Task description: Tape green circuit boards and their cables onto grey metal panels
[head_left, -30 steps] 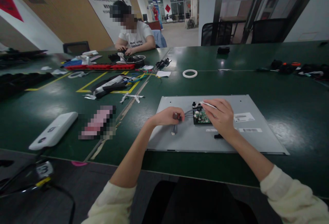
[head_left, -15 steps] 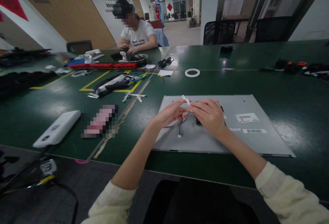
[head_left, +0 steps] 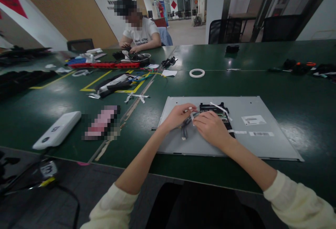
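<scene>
A grey metal panel (head_left: 262, 145) lies flat on the green table in front of me. Near its top middle sits a small circuit board (head_left: 219, 111) with white tape strips across it. A bundle of grey wires (head_left: 186, 128) runs left from the board. My left hand (head_left: 177, 116) pinches a strip of white tape (head_left: 191, 116) over the wires. My right hand (head_left: 211, 127) rests with curled fingers on the same strip and the wires, just left of the board. Both hands touch each other.
A white tape roll (head_left: 196, 73) lies beyond the panel. At left are a white device (head_left: 57, 130), a blurred pink object (head_left: 101, 122), loose cables and tape scraps (head_left: 136, 97). Another person (head_left: 139, 33) works at the far end. Tools (head_left: 296, 66) lie at right.
My hands came together over the wires, lifted a white tape strip, then lowered it onto the wire bundle. My right hand moved off the circuit board, which is now uncovered.
</scene>
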`<state>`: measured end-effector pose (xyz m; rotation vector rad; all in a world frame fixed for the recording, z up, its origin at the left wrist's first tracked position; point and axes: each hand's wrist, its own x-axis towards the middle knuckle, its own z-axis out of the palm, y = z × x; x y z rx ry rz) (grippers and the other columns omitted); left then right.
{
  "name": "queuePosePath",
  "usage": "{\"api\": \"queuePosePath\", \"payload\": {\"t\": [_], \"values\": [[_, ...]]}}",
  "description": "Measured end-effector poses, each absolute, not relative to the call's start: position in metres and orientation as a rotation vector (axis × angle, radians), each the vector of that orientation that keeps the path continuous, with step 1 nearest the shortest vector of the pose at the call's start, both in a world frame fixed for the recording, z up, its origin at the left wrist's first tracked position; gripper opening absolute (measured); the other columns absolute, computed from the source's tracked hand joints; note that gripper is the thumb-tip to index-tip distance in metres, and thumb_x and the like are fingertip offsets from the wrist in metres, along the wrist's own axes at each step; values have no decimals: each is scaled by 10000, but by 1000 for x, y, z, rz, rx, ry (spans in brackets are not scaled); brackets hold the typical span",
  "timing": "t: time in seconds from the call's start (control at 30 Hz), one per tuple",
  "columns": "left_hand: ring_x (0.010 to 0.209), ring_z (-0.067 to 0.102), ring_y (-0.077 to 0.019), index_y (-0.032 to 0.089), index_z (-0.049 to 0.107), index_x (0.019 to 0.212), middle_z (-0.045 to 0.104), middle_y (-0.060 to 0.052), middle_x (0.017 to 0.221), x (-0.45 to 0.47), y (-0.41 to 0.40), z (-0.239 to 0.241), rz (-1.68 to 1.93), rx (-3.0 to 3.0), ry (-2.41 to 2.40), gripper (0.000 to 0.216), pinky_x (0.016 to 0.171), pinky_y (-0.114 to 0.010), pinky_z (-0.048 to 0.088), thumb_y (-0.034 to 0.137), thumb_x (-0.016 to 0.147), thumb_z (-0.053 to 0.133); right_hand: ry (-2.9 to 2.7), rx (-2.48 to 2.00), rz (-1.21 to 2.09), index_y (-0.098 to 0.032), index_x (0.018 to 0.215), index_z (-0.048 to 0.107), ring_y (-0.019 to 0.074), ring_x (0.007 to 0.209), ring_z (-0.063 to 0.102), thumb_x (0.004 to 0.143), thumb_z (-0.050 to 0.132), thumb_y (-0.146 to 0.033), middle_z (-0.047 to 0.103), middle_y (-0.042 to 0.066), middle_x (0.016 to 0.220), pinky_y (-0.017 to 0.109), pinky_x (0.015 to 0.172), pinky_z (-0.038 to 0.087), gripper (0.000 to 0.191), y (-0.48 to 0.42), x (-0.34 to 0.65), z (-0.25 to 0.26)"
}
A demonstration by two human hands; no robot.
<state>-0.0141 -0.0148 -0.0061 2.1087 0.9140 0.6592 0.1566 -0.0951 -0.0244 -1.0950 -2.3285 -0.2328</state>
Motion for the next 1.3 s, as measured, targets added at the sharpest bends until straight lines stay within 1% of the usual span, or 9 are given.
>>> {"api": "queuePosePath", "payload": {"t": [0.2, 0.47, 0.6, 0.7, 0.77, 0.87, 1.03, 1.2, 1.3], "values": [[1117, 544, -159, 224, 569, 1165, 618, -55, 1177, -17, -13, -14, 609, 2443, 868, 310, 985, -340, 400, 258, 924, 377, -2331, -1100, -154, -145, 958, 666, 187, 1066, 507, 866, 491, -123, 649, 58, 1031, 369, 949, 341, 199, -96, 155, -29], [1236, 453, -179, 218, 484, 1268, 534, -57, 1295, -21, -8, -27, 524, 2652, 854, 358, 1027, -368, 381, 221, 935, 351, -2425, -1114, -101, -152, 976, 666, 181, 1149, 485, 889, 441, -134, 653, 58, 1045, 399, 1047, 257, 242, -96, 155, -35], [1295, 386, -188, 233, 438, 1308, 500, -50, 1337, -20, -9, -30, 479, 2675, 902, 399, 1050, -385, 353, 195, 919, 362, -2460, -1116, -79, -139, 971, 662, 169, 1090, 522, 897, 413, -152, 646, 66, 1054, 395, 1069, 227, 260, -98, 153, -35], [1325, 340, -206, 198, 361, 1359, 433, -86, 1395, -19, -7, -34, 491, 2671, 999, 457, 1079, -405, 305, 222, 904, 395, -2497, -1115, -105, -120, 976, 654, 180, 1042, 542, 892, 419, -197, 641, 93, 1050, 407, 1084, 201, 261, -103, 150, -32], [1339, 312, -221, 166, 272, 1401, 365, -121, 1435, -19, -5, -38, 547, 2655, 1090, 538, 1092, -419, 277, 231, 888, 419, -2538, -1095, -154, -102, 984, 646, 200, 1035, 541, 886, 425, -241, 637, 115, 1040, 420, 1092, 183, 279, -108, 149, -29], [1345, 296, -237, 144, 167, 1433, 310, -154, 1458, -19, -2, -43, 624, 2633, 1182, 645, 1091, -430, 270, 228, 861, 453, -2588, -1072, -218, -86, 1001, 635, 223, 1028, 537, 883, 422, -325, 631, 134, 1025, 428, 1101, 166, 341, -114, 147, -24], [1325, 325, -270, 112, 163, 1425, 340, -197, 1428, -15, 3, -49, 700, 2591, 1307, 664, 1070, -470, 278, 239, 848, 466, -2629, -1072, -296, -57, 1012, 630, 234, 1022, 543, 888, 409, -363, 628, 164, 1010, 425, 1112, 144, 398, -119, 144, -21], [1265, 399, -291, 87, 161, 1415, 411, -225, 1359, -15, 7, -47, 783, 2522, 1463, 698, 1021, -473, 330, 211, 816, 498, -2657, -1063, -313, -38, 1034, 619, 225, 983, 568, 898, 404, -348, 631, 178, 998, 395, 1089, 229, 401, -127, 139, -24], [1229, 433, -305, 72, 181, 1404, 435, -236, 1328, -18, 10, -47, 831, 2475, 1528, 725, 1001, -466, 352, 250, 801, 540, -2648, -1066, -318, -35, 1053, 614, 234, 1009, 561, 894, 413, -335, 624, 185, 1022, 423, 1111, 182, 394, -134, 139, -24]]}}
